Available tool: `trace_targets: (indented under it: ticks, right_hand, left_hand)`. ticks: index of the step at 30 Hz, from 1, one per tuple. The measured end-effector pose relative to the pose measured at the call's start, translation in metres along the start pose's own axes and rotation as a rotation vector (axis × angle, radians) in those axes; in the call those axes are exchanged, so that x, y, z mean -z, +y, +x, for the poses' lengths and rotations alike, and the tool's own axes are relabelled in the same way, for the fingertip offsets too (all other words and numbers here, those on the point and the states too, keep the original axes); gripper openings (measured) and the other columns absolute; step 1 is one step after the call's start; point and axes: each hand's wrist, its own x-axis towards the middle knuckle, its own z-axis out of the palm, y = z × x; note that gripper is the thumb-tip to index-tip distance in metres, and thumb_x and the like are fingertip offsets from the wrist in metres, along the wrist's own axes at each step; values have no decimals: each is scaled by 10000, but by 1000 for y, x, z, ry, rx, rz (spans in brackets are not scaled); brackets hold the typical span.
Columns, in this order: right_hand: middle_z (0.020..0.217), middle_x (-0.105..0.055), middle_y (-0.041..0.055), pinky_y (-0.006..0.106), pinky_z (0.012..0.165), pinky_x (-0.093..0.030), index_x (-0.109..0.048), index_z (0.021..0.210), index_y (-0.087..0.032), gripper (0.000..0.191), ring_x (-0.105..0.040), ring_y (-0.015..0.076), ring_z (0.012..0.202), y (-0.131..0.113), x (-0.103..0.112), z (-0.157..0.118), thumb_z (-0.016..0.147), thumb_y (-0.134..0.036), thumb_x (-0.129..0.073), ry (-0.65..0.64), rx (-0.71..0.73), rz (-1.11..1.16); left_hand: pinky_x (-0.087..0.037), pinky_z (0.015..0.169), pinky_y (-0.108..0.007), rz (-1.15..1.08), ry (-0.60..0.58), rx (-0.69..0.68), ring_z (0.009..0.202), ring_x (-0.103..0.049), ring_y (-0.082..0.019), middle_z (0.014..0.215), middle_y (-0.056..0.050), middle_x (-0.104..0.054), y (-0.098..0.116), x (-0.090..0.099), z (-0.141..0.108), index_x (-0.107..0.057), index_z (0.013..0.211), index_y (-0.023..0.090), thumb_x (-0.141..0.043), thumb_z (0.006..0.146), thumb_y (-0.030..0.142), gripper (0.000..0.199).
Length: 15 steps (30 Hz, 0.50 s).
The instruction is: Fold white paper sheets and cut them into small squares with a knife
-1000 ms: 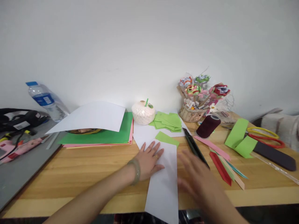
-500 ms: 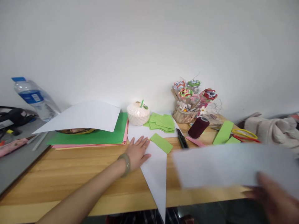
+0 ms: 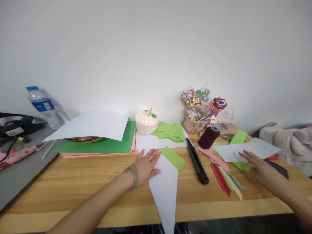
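My left hand [image 3: 146, 167] lies flat, fingers spread, on the upper left edge of a tapering white paper piece [image 3: 165, 191], whose narrow tip hangs past the table's front edge. A small green paper rectangle [image 3: 173, 157] overlaps the top of that piece. On the right, my right hand [image 3: 259, 165] stretches its fingers out over a white paper sheet [image 3: 229, 152], which lies across green strips [image 3: 239, 137]. Between my hands is a black utility knife [image 3: 197, 162]. Beside it fan out several folded paper strips [image 3: 220, 178] in red, green, peach and blue.
A white coconut [image 3: 146, 123], a green paper pile [image 3: 170, 131], a maroon thread spool [image 3: 209, 137] and a basket of paper flowers [image 3: 195, 125] stand along the wall. Left are stacked coloured sheets [image 3: 128, 139] and a water bottle [image 3: 46, 107]. Cloth [image 3: 287, 146] lies far right.
My right hand has moved away from me and laid the white sheet down at the right, uncovering the strips and knife handle. My left hand stays on the tapering paper. The view shifted slightly.
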Motion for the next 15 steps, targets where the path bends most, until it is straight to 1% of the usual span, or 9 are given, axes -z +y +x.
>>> trace_targets:
  ticks: [2,3,5,6,7,9,10,12,15]
  right_hand:
    - [1055,-631,172,479,926,-401,-632,952,-168,365,-546,357,1077,-18,-6,-1,755,-328,-370,23,29,-56]
    - [1081,-622,161,483,915,-407,-604,1018,-182,386,-557,349,1059,-35,-10,-3,771,-333,-350,40,63,-117]
    - [1046,-648,116,382,788,-494,-565,1075,-224,358,-622,266,944,-81,-21,-9,846,-310,-303,21,97,-146]
    - [1059,-650,89,343,752,-508,-554,1092,-226,340,-626,235,941,-106,-29,-10,869,-313,-313,-48,189,-140]
    - [1073,-646,97,347,750,-508,-555,1088,-199,335,-615,239,964,-131,-38,-10,874,-339,-338,-89,288,-170]
    - [1083,-642,92,312,697,-515,-556,1092,-183,316,-610,226,961,-174,-58,-7,864,-348,-411,-147,380,-173]
    - [1073,-644,99,308,702,-514,-551,1111,-164,327,-604,226,965,-191,-68,-4,847,-329,-451,-170,422,-174]
    - [1023,-657,109,298,678,-512,-557,1113,-141,323,-600,229,948,-211,-84,1,816,-255,-497,-198,479,-177]
    - [918,-675,104,284,606,-502,-565,1113,-121,349,-610,228,875,-220,-96,5,776,-100,-479,-208,536,-187]
  left_hand:
    - [-115,1083,-523,-2,-1,4,1373,-85,-237,1488,-117,-100,1,0,0,-206,1404,102,-292,933,432,581]
    - [-115,1082,-525,-3,3,3,1373,-86,-239,1487,-122,-104,1,0,0,-212,1402,99,-294,934,427,577]
    - [-114,1080,-529,-13,26,-2,1373,-90,-245,1486,-127,-108,1,-3,0,-220,1399,97,-288,936,424,571]
    - [-115,1079,-532,-19,42,-5,1372,-93,-247,1486,-128,-112,0,-5,0,-223,1399,99,-279,937,426,569]
    - [-117,1077,-535,-25,60,-8,1371,-99,-249,1486,-128,-120,0,-8,0,-225,1398,103,-270,937,432,569]
    - [-128,1070,-542,-33,95,-11,1368,-120,-258,1485,-128,-144,-1,-11,0,-236,1396,114,-255,935,450,570]
    - [-137,1066,-543,-34,110,-11,1364,-137,-264,1482,-131,-163,-1,-12,-1,-249,1391,118,-254,934,455,568]
    - [-161,1059,-536,-37,139,-9,1346,-191,-277,1464,-142,-232,0,-12,-1,-291,1373,120,-285,927,457,558]
    - [-245,1034,-484,-70,202,3,1264,-321,-287,1363,-149,-391,0,-6,-1,-353,1339,117,-440,878,450,575]
